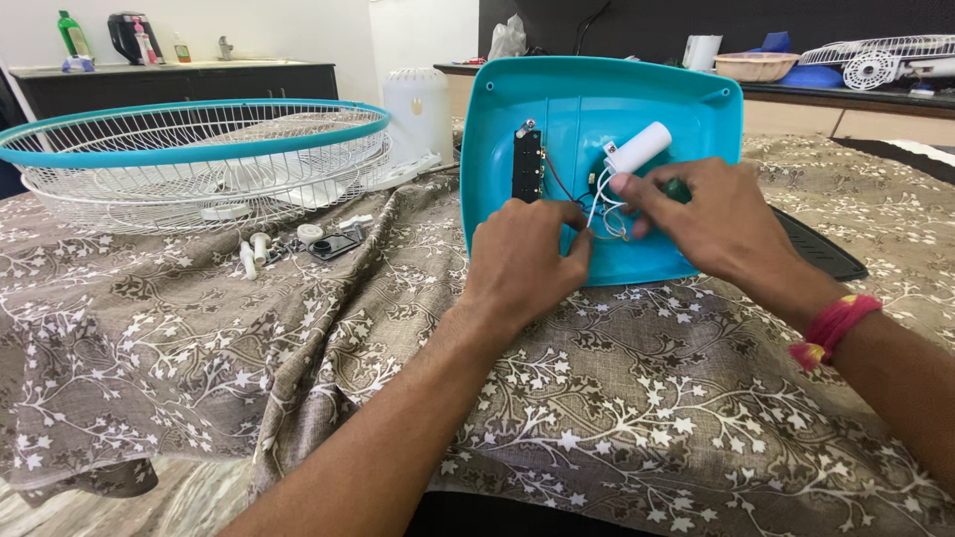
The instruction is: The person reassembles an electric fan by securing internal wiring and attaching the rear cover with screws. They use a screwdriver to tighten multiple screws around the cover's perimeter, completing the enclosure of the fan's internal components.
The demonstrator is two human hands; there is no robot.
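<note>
Two hands meet inside the teal plastic shell [597,109], which we see tilted up on the floral tablecloth [647,398] in the head view. Our left hand [522,259] lies knuckles up at the shell's lower rim, fingers curled narrow onto the thin wires [602,204]. Our right hand [711,224] reaches in from the right, fingers pinched on a green-handled tool [678,189] beside the smooth white cylinder [642,146]. A round wire fan guard [189,159] sits well apart, left.
</note>
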